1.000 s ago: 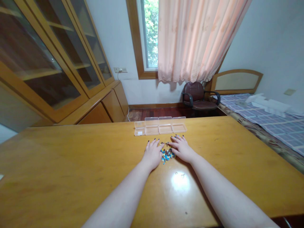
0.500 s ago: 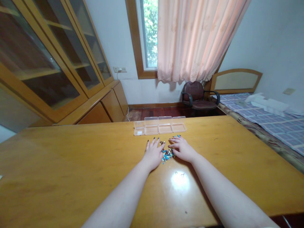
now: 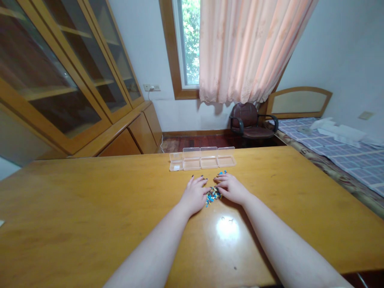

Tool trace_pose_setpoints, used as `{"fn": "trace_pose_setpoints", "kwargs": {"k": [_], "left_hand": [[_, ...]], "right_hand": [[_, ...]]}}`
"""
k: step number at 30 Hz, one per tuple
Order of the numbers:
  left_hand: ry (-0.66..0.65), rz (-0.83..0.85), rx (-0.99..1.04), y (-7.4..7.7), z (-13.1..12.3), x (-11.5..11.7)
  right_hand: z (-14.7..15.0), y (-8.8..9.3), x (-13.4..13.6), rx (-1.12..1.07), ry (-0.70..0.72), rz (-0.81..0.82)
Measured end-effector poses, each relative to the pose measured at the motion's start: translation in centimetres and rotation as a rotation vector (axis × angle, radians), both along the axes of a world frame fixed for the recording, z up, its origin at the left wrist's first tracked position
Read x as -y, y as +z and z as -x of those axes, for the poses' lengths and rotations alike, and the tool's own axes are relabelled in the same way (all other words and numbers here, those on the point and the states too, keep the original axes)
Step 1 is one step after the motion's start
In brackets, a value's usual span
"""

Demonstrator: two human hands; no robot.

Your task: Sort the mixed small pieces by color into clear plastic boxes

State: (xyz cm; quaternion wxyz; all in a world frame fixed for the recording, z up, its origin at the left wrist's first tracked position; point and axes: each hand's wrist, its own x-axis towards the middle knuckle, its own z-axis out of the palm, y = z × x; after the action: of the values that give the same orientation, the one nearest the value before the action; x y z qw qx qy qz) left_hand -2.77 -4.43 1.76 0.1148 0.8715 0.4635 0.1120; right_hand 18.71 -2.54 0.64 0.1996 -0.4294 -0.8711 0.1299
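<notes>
We are resting the left hand (image 3: 195, 197), fingers loosely spread, against the left edge of a pile of small pieces (image 3: 211, 197) lying between both hands. The right hand (image 3: 234, 189) is resting, fingers bent, at its right edge; whether it is pinching anything, we cannot tell. Blue pieces (image 3: 222, 173) are lying just beyond the right fingers, open clear boxes (image 3: 192, 164) farther out. Low, light fingertips, we are judging, are best for avoiding scatter.

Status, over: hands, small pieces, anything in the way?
Left hand and right hand flanking pile of small multicolored pieces. Pile loose on wooden table. Few blue pieces between right hand and open clear plastic boxes.
</notes>
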Motion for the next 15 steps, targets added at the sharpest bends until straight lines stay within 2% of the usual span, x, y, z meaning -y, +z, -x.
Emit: {"fn": "trace_pose_setpoints", "kwargs": {"k": [7, 15], "left_hand": [[0.089, -0.004, 0.029, -0.58, 0.03, -0.29], [-0.009, -0.068, 0.131, -0.71, 0.11, -0.51]], "right_hand": [[0.25, 0.62, 0.11, -0.048, 0.034, -0.028], [0.27, -0.19, 0.04, -0.064, 0.025, -0.048]]}}
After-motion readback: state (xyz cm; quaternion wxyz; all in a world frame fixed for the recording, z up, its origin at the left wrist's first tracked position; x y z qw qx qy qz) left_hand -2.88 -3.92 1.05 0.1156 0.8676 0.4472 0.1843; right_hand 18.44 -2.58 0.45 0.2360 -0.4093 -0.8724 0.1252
